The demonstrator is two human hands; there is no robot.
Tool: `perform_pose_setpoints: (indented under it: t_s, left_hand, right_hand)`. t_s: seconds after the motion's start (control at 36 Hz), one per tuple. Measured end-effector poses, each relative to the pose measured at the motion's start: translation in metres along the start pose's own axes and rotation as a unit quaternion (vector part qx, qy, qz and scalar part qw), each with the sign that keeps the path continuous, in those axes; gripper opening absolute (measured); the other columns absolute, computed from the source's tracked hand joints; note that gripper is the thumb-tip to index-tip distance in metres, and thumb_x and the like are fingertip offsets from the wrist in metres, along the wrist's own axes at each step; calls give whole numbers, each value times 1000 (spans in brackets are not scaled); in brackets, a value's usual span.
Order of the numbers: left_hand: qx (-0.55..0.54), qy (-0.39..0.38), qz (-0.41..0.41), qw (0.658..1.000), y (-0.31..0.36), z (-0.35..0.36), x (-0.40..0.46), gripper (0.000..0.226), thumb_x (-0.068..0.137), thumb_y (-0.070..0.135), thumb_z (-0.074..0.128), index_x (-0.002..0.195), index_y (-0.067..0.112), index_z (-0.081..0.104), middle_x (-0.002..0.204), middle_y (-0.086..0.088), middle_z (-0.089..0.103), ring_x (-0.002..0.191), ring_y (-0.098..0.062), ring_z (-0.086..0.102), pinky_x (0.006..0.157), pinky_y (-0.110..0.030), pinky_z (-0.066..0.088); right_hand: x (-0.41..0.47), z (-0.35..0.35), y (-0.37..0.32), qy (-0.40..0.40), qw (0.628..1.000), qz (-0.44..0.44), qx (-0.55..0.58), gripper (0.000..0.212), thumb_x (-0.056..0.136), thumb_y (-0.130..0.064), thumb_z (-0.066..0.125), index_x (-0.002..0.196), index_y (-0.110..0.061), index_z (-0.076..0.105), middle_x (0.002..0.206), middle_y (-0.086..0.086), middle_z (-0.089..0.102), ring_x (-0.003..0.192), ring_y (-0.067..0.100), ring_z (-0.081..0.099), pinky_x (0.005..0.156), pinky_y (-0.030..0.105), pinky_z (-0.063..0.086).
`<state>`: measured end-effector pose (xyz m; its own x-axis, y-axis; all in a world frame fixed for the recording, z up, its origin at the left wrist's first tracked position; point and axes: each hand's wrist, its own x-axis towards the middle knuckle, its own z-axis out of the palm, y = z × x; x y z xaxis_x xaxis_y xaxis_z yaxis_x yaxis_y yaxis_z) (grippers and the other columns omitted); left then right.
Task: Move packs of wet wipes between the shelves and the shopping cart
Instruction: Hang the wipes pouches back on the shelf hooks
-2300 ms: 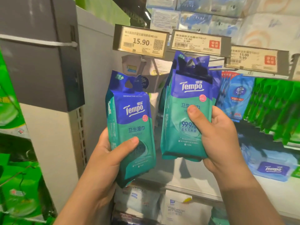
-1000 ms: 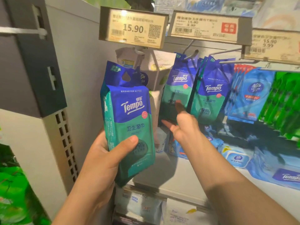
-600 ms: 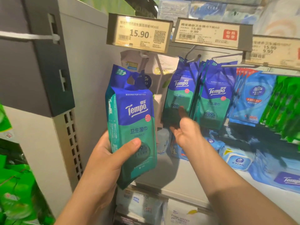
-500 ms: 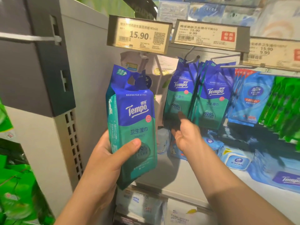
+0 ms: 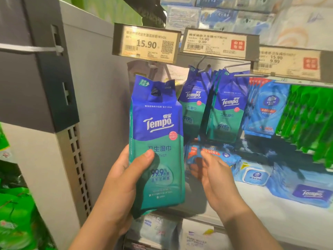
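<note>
Your left hand grips a blue-and-teal Tempo pack of wet wipes upright in front of the shelving, thumb pressed across its front and fingers wrapped behind, its hang-hole flap uppermost. Your right hand hovers just beside it, palm turned toward the pack, fingers loose and apart, holding nothing and not touching the pack. Behind, two rows of hanging Tempo packs of the same kind dangle from metal hooks, just right of the pack you hold. Above them sits a row of price tags, the leftmost reading 15.90. Farther right hang light blue packs and then green packs. On the white shelf below lie flat blue wipe packs, one of them marked Tempo at the far right. A grey shelf upright with slotted holes stands to the left, with green packaging blurred at the left edge. The shopping cart is out of view.
</note>
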<state>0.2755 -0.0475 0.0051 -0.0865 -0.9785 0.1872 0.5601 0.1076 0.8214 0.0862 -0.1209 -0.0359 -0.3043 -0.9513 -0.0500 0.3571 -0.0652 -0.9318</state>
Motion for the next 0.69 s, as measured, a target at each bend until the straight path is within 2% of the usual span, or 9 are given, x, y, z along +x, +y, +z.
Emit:
perform_pose_setpoints:
  t_s: [0.11, 0.19, 0.25, 0.31, 0.33, 0.39, 0.47, 0.56, 0.69]
  left_hand:
    - [-13, -13, -5, 1000, -3, 8, 2, 32, 74, 27, 65, 103, 24, 77, 109, -15, 77, 86, -28, 76, 68, -38, 64]
    - [-15, -31, -17, 999, -7, 13, 5, 33, 75, 27, 64, 106, 25, 76, 112, -15, 76, 92, -32, 76, 72, -42, 64]
    - [-3, -40, -24, 999, -10, 16, 7, 36, 76, 28, 65, 111, 25, 74, 116, -17, 75, 104, -39, 72, 84, -51, 60]
    - [12, -40, -26, 999, -14, 19, 9, 37, 77, 28, 65, 113, 26, 73, 118, -16, 74, 110, -41, 70, 92, -55, 56]
    - [17, -42, -28, 999, -15, 21, 10, 37, 77, 28, 65, 114, 27, 73, 119, -16, 74, 111, -41, 69, 94, -56, 55]
    - [23, -54, -34, 998, -19, 24, 12, 38, 79, 29, 66, 117, 26, 71, 121, -16, 73, 113, -41, 69, 99, -59, 52]
    - [31, -77, -40, 996, -23, 25, 14, 46, 77, 33, 74, 122, 27, 68, 124, -16, 72, 115, -41, 68, 102, -59, 50]
    - [57, -103, -38, 992, -24, 26, 16, 47, 74, 43, 72, 120, 33, 69, 124, -11, 73, 114, -35, 70, 99, -54, 52]
    - [167, -127, 17, 978, -21, 23, 18, 45, 76, 53, 68, 120, 43, 66, 126, 0, 72, 118, -26, 68, 106, -58, 45]
  right_hand:
    - [-26, -9, -7, 2, 1000, -19, -23, 20, 102, -25, 57, 102, -8, 67, 90, 14, 65, 79, 26, 63, 70, 38, 55]
    - [-48, -7, -17, -60, 998, -19, -25, 38, 97, -40, 54, 110, -8, 68, 94, 21, 68, 77, 23, 66, 66, 36, 54]
    - [-59, -7, -20, -114, 993, -13, -31, 58, 92, -56, 48, 120, -8, 66, 112, 26, 69, 90, 31, 67, 76, 48, 52]
    - [-69, -7, -22, -165, 985, -29, -45, 64, 95, -63, 45, 129, -12, 63, 122, 20, 69, 111, 38, 66, 95, 62, 50]
    - [-73, -8, -22, -191, 979, -45, -50, 66, 94, -65, 44, 134, -15, 61, 128, 15, 68, 119, 37, 64, 103, 63, 45]
    - [-81, -10, -21, -233, 969, -66, -53, 67, 90, -64, 57, 139, -19, 58, 137, 10, 64, 130, 30, 59, 110, 54, 43]
    - [-85, -10, -23, -234, 966, -83, -71, 47, 90, -42, 66, 132, -21, 62, 129, 1, 70, 124, 20, 63, 99, 31, 53]
    - [-84, -9, -23, -204, 963, -122, -124, 47, 83, -46, 66, 125, -26, 63, 123, 2, 72, 118, 23, 67, 100, 46, 53]
    - [-89, -10, -30, -140, 960, -180, -161, 41, 67, -54, 65, 106, -40, 68, 106, -2, 77, 97, 20, 74, 87, 52, 58]
